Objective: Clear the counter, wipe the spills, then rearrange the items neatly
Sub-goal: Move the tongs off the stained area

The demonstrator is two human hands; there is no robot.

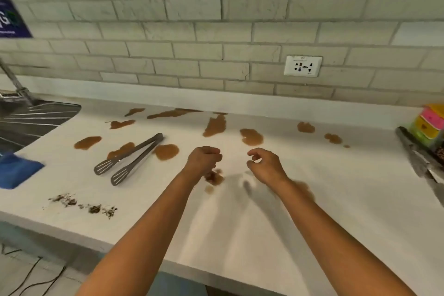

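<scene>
Two hands hover mid-frame over the counter (312,211): left hand (204,160) fisted, empty; right hand (263,163) loosely curled, empty. Brown spills (213,126) everywhere; tongs (129,158) centre-left

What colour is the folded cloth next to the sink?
The folded cloth is blue, seen best in the head view.

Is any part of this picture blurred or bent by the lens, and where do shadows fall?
Head view: wide-angle lens curves the brick wall lines; the blue cloth at left is smeared; both hands, left hand and right hand, cast soft shadows on the counter.
</scene>
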